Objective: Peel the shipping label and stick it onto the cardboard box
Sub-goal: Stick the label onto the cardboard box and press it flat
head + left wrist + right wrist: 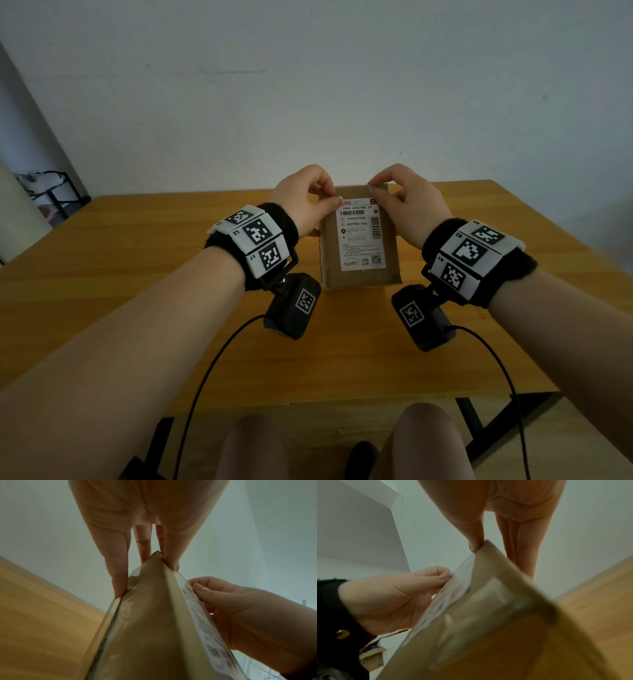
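Observation:
A brown cardboard box stands upright on the wooden table. The white shipping label lies on the face turned toward me, right of that face's middle. My left hand pinches at the label's top left corner with thumb and forefinger. In the left wrist view its other fingers lie along the top left corner of the box. My right hand grips the box's top right corner, with the thumb in front and the fingers behind. The label's lower part looks flat on the box.
A pale wall rises just behind the table's far edge. A dark metal rack stands on the floor at the far left. Two black cables hang from my wrist cameras over the near table edge above my knees.

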`<state>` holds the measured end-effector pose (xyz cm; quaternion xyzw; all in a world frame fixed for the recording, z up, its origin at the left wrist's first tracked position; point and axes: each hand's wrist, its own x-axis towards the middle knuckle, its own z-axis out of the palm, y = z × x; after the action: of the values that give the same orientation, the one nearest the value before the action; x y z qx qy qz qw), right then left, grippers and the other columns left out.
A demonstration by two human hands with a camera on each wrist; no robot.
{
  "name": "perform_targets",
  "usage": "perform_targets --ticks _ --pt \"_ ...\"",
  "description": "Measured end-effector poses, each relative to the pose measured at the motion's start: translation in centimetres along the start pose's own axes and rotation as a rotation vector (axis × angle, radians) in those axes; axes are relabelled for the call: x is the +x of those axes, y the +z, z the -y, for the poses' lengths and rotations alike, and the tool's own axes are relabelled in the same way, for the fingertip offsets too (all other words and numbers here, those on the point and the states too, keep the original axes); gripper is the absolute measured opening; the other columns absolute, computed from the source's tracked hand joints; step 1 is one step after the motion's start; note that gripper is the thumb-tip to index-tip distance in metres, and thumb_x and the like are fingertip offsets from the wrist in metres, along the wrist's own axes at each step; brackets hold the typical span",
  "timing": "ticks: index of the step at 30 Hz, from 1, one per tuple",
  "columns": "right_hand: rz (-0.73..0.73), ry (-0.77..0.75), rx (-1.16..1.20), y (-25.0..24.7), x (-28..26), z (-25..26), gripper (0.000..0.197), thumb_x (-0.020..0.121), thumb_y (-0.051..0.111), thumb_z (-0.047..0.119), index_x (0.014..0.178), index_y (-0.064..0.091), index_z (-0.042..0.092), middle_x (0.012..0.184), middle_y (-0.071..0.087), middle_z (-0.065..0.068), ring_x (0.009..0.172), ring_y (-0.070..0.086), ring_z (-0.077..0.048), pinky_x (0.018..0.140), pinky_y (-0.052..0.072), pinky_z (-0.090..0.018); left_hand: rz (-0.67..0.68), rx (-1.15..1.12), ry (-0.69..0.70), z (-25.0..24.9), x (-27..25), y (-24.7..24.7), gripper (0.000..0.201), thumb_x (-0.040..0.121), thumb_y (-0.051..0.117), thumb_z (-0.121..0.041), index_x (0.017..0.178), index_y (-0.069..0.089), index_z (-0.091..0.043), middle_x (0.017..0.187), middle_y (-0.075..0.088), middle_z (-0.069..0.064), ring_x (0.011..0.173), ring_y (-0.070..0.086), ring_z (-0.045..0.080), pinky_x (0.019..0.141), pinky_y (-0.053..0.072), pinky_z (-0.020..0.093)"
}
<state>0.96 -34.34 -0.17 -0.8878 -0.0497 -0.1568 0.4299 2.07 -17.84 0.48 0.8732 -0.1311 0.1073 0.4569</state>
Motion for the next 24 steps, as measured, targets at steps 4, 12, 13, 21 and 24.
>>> perform_targets --ticks 4,12,13,21,24 --pt "0.028 0.018 0.025 -0.2 -0.4 -0.1 0.019 0.094 0.046 0.031 0.111 0.055 0.027 0.098 0.067 -0.007 0.089 0.065 -0.024 0.077 0.058 -0.042 0.005 -0.02 -0.021 0.3 -0.2 0.0 0.01 0.089 0.058 -0.016 0.089 0.049 -0.021 0.11 0.054 0.002 0.097 0.061 0.024 0.065 0.061 0.04" --pt "0.142 -0.023 -0.086 -0.8 -1.2 -0.3 0.064 0.075 0.073 0.032 0.131 0.042 0.031 0.118 0.059 0.0 0.103 0.06 -0.019 0.081 0.055 -0.034 0.13 0.175 0.051 0.7 -0.7 -0.2 0.065 0.06 0.085 -0.024 0.113 0.046 -0.019 0.12 0.053 -0.003 0.109 0.054 0.014 0.094 0.051 0.029" --pt "0.156 -0.022 -0.094 -0.8 -1.3 -0.3 0.068 0.074 0.075 0.031 0.133 0.041 0.031 0.121 0.059 0.0 0.107 0.059 -0.019 0.084 0.055 -0.036 0.14 0.181 0.044 0.7 -0.8 -0.1 0.069 0.058 0.086 -0.024 0.113 0.045 -0.021 0.123 0.052 -0.002 0.11 0.053 0.014 0.094 0.051 0.03" --pt "0.252 -0.021 -0.134 -1.2 -2.2 -0.3 0.099 0.062 0.084 0.023 0.142 0.026 0.03 0.134 0.052 -0.002 0.12 0.054 -0.021 0.09 0.055 -0.04 0.208 0.246 0.03 0.8 -1.8 0.4 0.099 0.048 0.09 -0.024 0.128 0.033 -0.021 0.13 0.045 0.001 0.114 0.042 0.01 0.093 0.051 0.033" --pt "0.28 -0.031 -0.135 -1.2 -2.6 -0.3 0.107 0.06 0.085 0.021 0.145 0.02 0.03 0.136 0.05 -0.002 0.122 0.052 -0.021 0.09 0.054 -0.036 0.217 0.263 0.027 0.8 -2.0 0.5 0.104 0.046 0.091 -0.025 0.13 0.03 -0.021 0.13 0.044 0.002 0.114 0.042 0.011 0.096 0.049 0.033"
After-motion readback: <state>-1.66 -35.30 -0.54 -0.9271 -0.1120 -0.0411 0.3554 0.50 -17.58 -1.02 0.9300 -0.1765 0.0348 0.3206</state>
